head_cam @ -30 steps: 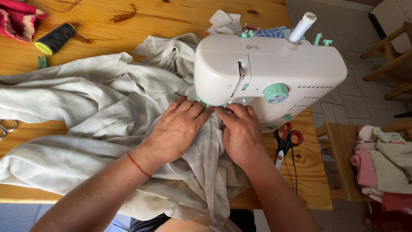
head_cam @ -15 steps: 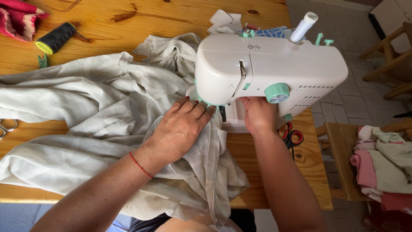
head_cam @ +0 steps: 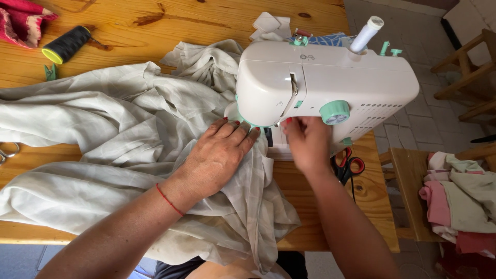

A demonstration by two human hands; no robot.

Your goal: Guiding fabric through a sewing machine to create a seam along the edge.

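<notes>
Right now a big, soft, pale cloth (head_cam: 103, 150) lies in crinkly folds over the wooden worktop (head_cam: 170, 20) and hangs off the near edge. It looks thin and wrinkly, and one end is tucked under the front of a smooth white sewing machine (head_cam: 320, 85) with a round green knob (head_cam: 334, 111) on its side. The left hand (head_cam: 219, 155) lies flat on the cloth just beside the machine, fingers spread wide open, pressing the cloth down and gripping nothing. The right hand (head_cam: 309, 142) is up against the front of the machine, below the knob, with its fingers bent; I cannot tell what it has hold of. A tall white spool (head_cam: 366, 33) stands on top of the machine. A fat black thread spool (head_cam: 67, 44) with a yellow end lies on the worktop, well apart from the hands. Red-handled scissors (head_cam: 351, 164) peek out beside the right wrist. On a wooden stool (head_cam: 408, 191) next to the worktop sits a heap of pink and pale folded clothes (head_cam: 460, 201).
</notes>
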